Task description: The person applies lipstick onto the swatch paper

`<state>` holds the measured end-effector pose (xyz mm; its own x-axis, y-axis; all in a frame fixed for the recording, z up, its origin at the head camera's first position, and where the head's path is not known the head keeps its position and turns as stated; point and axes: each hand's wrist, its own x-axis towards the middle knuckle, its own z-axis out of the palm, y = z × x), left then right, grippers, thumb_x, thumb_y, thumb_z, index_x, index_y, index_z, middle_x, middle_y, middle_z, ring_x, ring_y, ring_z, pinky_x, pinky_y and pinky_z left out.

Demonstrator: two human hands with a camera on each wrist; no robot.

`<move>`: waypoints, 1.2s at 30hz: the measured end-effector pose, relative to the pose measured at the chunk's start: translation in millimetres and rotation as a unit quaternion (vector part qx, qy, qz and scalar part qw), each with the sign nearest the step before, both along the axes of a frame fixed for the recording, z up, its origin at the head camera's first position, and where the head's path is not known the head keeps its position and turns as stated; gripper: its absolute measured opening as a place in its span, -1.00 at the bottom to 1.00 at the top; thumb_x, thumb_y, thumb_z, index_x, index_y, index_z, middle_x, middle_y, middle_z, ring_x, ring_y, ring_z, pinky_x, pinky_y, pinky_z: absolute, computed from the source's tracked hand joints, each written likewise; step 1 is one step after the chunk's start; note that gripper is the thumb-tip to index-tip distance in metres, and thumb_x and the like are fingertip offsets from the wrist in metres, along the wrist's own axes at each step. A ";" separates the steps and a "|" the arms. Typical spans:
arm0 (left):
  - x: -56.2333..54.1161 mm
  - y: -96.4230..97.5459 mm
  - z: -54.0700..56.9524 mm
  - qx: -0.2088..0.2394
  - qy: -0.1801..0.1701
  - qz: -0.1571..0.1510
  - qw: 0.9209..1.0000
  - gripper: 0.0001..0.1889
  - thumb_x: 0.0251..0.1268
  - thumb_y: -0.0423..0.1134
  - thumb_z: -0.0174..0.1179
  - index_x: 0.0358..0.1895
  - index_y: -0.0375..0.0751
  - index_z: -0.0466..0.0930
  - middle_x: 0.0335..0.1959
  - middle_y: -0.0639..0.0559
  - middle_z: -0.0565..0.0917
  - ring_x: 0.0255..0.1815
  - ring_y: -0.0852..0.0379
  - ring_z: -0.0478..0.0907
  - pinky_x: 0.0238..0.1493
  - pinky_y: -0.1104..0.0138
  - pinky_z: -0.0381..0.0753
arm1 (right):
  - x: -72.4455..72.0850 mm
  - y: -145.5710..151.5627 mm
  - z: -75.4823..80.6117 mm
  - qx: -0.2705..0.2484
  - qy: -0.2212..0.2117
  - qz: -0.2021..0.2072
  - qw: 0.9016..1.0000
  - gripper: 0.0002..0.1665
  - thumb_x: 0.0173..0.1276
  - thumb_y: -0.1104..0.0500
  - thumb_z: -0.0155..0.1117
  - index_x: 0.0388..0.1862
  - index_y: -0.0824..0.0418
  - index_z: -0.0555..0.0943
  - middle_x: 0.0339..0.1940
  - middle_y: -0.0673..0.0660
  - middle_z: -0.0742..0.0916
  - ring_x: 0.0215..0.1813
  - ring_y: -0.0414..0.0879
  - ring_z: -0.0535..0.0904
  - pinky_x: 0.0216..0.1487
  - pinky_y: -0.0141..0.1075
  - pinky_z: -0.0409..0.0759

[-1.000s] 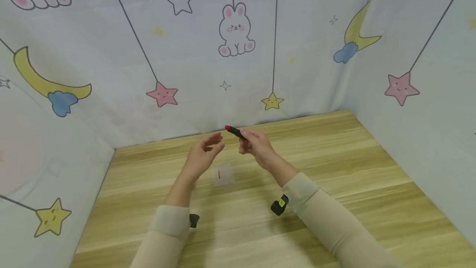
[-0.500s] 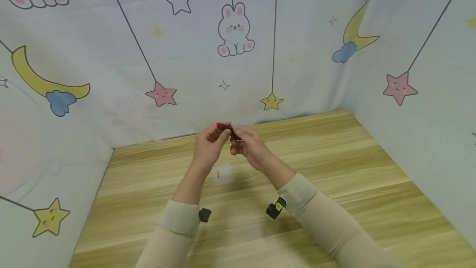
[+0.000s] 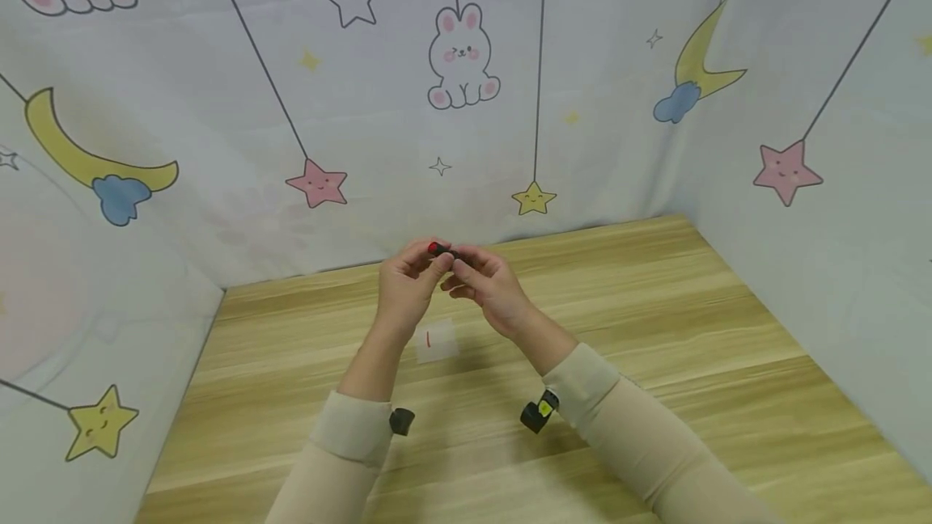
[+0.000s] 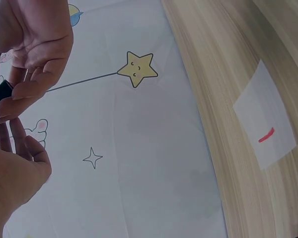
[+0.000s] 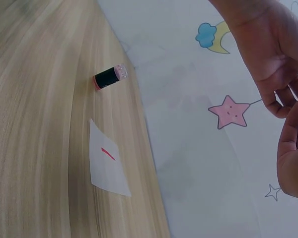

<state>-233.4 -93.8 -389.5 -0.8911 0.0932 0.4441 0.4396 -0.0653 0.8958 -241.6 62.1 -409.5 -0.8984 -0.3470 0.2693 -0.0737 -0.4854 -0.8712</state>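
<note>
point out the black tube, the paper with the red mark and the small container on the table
Black tube (image 4: 1, 100), left wrist view: on its dark body.
Paper (image 5: 107, 169), right wrist view: just below the red mark.
Small container (image 5: 107, 78), right wrist view: on its black band.

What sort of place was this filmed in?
Probably an indoor filming booth: a wood-grain tabletop, white cartoon-printed cloth behind it and along both sides, and a black wrist camera at each sleeve.

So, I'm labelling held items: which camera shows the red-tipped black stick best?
The head view: it shows the black stick together with its red tip. The left wrist view has only a black section, at its left edge; in the right wrist view I can't make it out.
</note>
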 end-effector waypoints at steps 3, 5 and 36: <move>-0.2 1.1 -0.5 0.006 0.009 0.010 1.000 -0.70 0.29 -0.31 0.32 -0.06 -0.53 0.66 -0.14 0.17 0.65 -0.09 0.15 0.58 0.06 0.34 0.59 | -0.2 -1.0 -1.9 -0.007 0.002 -0.008 1.000 -0.60 0.11 -0.09 0.51 -0.08 -0.06 0.68 -0.13 -0.02 0.69 -0.23 -0.18 0.68 -0.15 -0.36 0.67; -0.2 1.6 -1.1 0.008 0.010 0.016 1.000 -0.70 0.28 -0.31 0.32 -0.07 -0.53 0.67 -0.17 0.17 0.65 -0.12 0.17 0.59 0.03 0.37 0.60 | -0.5 -1.6 -2.6 -0.011 0.000 -0.011 1.000 -0.60 0.08 -0.06 0.52 -0.09 -0.06 0.68 -0.11 -0.01 0.68 -0.24 -0.18 0.68 -0.16 -0.37 0.67; 4.2 -59.7 -29.7 -0.219 -0.040 0.088 0.971 -0.62 0.34 -0.06 0.38 0.12 -0.17 0.69 0.06 0.00 0.71 0.16 0.07 0.54 0.25 0.03 0.42 | -3.1 1.5 -8.1 -0.012 -0.020 -0.027 0.999 -0.66 0.14 -0.01 0.54 -0.11 -0.07 0.67 -0.24 -0.04 0.69 -0.37 -0.21 0.65 -0.18 -0.35 0.66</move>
<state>-229.2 -153.5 -419.2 -0.9401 0.1017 0.3255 0.3382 0.3999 0.8519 -244.7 63.6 -417.5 -0.9260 -0.2910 0.2404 -0.0660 -0.5022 -0.8622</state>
